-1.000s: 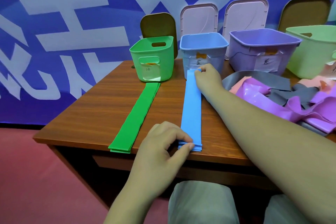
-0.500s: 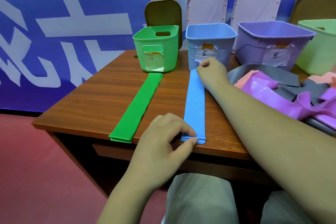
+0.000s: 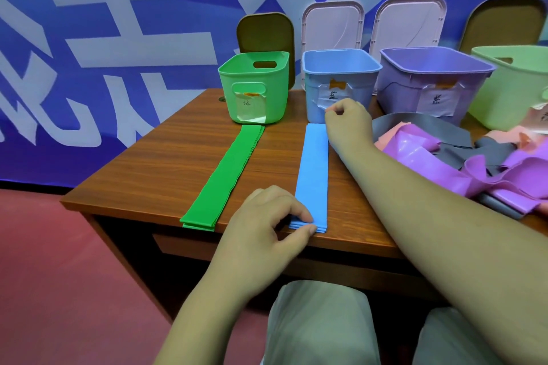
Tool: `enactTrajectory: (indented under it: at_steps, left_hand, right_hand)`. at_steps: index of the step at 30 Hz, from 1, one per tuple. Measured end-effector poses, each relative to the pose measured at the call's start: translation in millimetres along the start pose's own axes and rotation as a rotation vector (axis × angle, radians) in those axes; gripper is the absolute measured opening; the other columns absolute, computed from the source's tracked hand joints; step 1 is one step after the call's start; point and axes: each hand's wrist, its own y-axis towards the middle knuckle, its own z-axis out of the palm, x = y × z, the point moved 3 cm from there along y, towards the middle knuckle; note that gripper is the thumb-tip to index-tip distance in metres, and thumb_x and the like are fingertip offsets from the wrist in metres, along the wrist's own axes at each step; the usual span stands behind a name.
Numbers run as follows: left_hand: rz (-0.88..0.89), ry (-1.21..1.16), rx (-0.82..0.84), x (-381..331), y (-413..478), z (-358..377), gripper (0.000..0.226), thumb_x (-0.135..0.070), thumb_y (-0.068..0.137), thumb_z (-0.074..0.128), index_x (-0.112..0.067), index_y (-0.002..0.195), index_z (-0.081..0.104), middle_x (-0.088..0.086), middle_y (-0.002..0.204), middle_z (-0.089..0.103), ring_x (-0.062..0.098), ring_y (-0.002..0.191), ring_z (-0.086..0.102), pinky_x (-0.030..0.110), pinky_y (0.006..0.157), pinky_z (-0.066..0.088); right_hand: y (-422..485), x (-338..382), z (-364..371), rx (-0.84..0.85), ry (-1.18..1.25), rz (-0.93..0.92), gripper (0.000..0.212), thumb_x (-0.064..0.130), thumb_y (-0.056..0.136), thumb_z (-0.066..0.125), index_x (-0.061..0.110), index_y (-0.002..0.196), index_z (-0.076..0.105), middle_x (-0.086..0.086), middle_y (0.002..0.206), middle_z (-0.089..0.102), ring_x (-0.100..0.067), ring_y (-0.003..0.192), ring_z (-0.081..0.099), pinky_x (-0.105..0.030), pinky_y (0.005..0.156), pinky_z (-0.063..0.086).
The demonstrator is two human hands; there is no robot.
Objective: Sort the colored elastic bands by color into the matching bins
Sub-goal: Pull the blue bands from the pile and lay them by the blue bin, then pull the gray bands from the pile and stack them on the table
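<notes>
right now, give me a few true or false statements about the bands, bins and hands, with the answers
1. The green bands lie stacked flat in front of the green bin. True.
2. The blue bands are inside the blue bin. False: they lie on the table in front of it.
3. The left hand pinches the near end of the blue bands. True.
4. The purple bands are stacked neatly. False: they lie tangled with grey bands at the right.
</notes>
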Motion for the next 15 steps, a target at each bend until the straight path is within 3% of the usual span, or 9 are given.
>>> enactTrajectory:
  at_steps: [6,9,12,15]
  left_hand:
    - [-0.11,-0.247,-0.027,-0.3,3.8,-5.5,0.021,-0.013,0.09,0.078,-0.031,0.099,0.072,-0.009,0.102,0.067,0.019,0.1,0.065,0.031,0.086,0.053]
    - [-0.142,-0.278,-0.034,-13.5,14.9,-2.7,0.02,-0.012,0.094,0.073,-0.032,0.096,0.072,-0.012,0.099,0.067,0.012,0.094,0.062,0.025,0.082,0.049]
    - [-0.038,-0.215,-0.018,-41.6,36.9,4.1,0.018,-0.013,0.095,0.071,-0.031,0.094,0.071,-0.015,0.099,0.067,0.011,0.101,0.062,0.029,0.086,0.049]
    - [0.041,-0.221,0.056,-76.7,66.1,17.0,0.015,-0.013,0.095,0.071,-0.027,0.093,0.072,-0.014,0.095,0.069,0.007,0.096,0.063,0.022,0.081,0.047]
  right_hand:
    - [0.5,24.0,-35.2,0.203,-0.011,-0.063,0.022,0.023,0.098,0.055,0.018,0.099,0.076,0.001,0.105,0.074,-0.02,0.097,0.064,-0.032,0.078,0.05]
    - [3.4,33.2,-80.4,0.26,-0.014,-0.128,0.022,0.021,0.096,0.056,0.021,0.1,0.077,0.013,0.102,0.072,-0.008,0.093,0.062,-0.022,0.074,0.047]
    - [11.3,21.8,-133.9,0.233,-0.025,-0.141,0.019,0.017,0.094,0.059,0.021,0.094,0.077,0.017,0.087,0.069,0.002,0.075,0.057,-0.015,0.064,0.039]
    - [16.1,-0.3,-189.5,0.153,-0.061,-0.146,0.015,0.016,0.095,0.062,0.021,0.094,0.076,0.008,0.089,0.071,-0.009,0.077,0.061,-0.023,0.068,0.043]
